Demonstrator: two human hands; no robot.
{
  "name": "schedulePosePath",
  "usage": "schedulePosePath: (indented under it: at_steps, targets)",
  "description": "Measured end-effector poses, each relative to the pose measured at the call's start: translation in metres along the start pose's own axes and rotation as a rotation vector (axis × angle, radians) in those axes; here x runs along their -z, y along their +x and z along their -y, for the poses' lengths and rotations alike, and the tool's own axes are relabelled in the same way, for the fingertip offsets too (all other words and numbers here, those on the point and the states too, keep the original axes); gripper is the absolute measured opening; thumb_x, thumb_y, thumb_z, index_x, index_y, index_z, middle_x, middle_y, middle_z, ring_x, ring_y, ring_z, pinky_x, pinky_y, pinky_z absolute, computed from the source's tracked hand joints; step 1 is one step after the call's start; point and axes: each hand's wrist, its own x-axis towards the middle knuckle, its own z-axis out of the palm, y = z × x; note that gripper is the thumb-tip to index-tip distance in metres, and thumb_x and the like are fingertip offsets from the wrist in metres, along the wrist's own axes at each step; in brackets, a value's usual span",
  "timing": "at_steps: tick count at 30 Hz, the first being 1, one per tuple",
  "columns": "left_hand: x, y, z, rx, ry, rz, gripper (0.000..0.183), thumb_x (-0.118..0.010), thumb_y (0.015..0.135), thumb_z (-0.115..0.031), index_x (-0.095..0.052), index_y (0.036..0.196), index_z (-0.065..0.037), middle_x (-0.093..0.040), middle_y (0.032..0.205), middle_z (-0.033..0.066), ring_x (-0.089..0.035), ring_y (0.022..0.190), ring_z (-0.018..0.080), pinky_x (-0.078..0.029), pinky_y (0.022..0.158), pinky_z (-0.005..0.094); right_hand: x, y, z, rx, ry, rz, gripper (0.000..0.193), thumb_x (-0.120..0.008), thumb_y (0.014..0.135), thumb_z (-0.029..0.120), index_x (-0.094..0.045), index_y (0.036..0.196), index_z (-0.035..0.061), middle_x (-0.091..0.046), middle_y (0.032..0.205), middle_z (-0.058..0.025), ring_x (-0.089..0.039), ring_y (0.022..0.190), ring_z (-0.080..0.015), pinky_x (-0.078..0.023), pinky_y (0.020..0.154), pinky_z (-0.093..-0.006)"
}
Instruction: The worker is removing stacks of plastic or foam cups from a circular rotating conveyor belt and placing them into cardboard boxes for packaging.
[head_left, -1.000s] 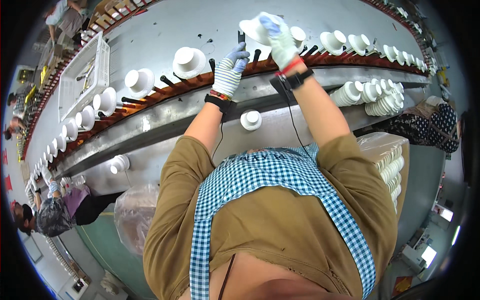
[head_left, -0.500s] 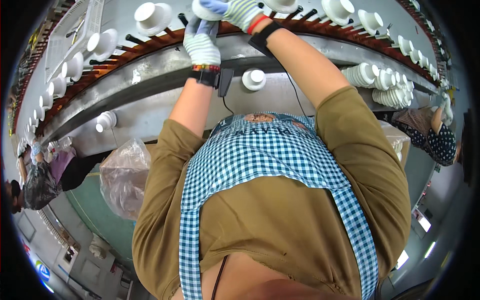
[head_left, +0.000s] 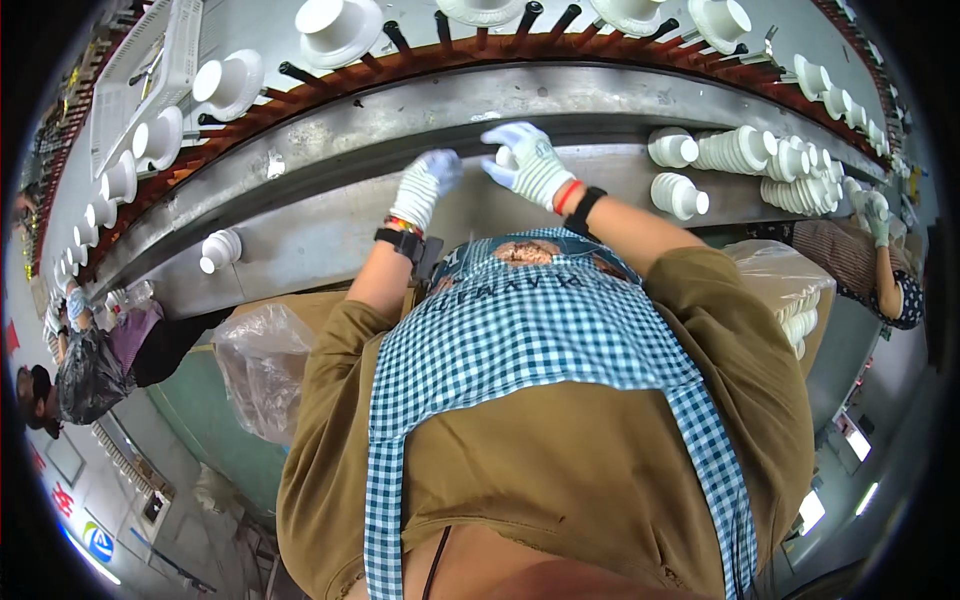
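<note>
1. The right hand (head_left: 528,165) curls its gloved fingers round a small white cup (head_left: 507,157) on the grey shelf (head_left: 330,225), so it cannot slip.
2. The left hand (head_left: 428,180) rests beside it, fingers bent together, holding nothing.
3. Half a second ago both hands were up at the rack of pegs (head_left: 400,60); now they are down low.

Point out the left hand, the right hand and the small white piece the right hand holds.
left hand (head_left: 428,180), head view, gloved back
right hand (head_left: 530,160), head view, gloved back
small white piece (head_left: 506,157), head view, visible end
</note>
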Motion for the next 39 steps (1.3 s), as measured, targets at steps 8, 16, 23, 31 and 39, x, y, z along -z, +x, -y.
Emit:
schedulePosePath:
  at_steps: [8,16,23,31,39]
  targets:
    - [0.0,0.038,0.083,0.396,-0.01,-0.036,0.06,-0.054,0.101,-0.041,-0.042,0.144,0.0,-0.046,0.147,0.0251,-0.047,0.135,0.0378,-0.038,0.113,0.049,-0.045,0.014,-0.066,-0.446,-0.282,0.499,0.044,-0.055,0.089,0.044,-0.073,0.106,0.0077,-0.069,0.11,-0.0225,-0.063,0.11,-0.0397,-0.049,0.098,-0.0432]
    - [-0.063,0.069,0.085,0.409,-0.627,0.129,0.049,-0.058,0.101,-0.031,-0.046,0.141,-0.005,-0.052,0.142,0.0176,-0.05,0.131,0.0321,-0.038,0.113,0.0507,-0.053,-0.024,-0.103,-0.615,0.44,0.269,0.041,-0.073,0.084,0.036,-0.069,0.1,-0.001,-0.071,0.091,-0.0171,-0.068,0.089,-0.0275,-0.055,0.082,-0.0357]
    - [-0.156,0.041,0.032,0.316,-0.607,0.471,0.045,-0.058,0.102,-0.023,-0.046,0.14,-0.002,-0.054,0.137,0.0122,-0.05,0.13,0.0266,-0.037,0.116,0.0415,0.014,-0.089,-0.074,-0.73,1.825,-0.338,0.025,-0.06,0.099,0.019,-0.058,0.121,0.006,-0.063,0.111,-0.006,-0.062,0.099,-0.0189,-0.055,0.087,-0.0361]
    - [-0.286,0.052,-0.082,-0.572,0.115,0.482,0.035,-0.054,0.104,-0.027,-0.058,0.127,0.0,-0.066,0.115,0.0052,-0.06,0.105,0.0162,-0.047,0.093,0.0301,0.208,-0.05,-0.044,-0.019,1.362,-0.853,0.036,-0.066,0.092,0.04,-0.058,0.11,0.0093,-0.061,0.098,-0.0015,-0.059,0.088,-0.0149,-0.05,0.08,-0.0314]
    - [-0.352,0.078,-0.185,-1.075,0.843,0.127,0.03,-0.069,0.09,-0.028,-0.07,0.112,-0.007,-0.062,0.127,0.0204,-0.059,0.118,0.0373,-0.046,0.101,0.0407,0.357,0.092,-0.078,-0.215,1.201,-0.569,0.03,-0.07,0.091,0.035,-0.067,0.11,0.0114,-0.071,0.107,-0.0053,-0.068,0.097,-0.0179,-0.056,0.087,-0.035]
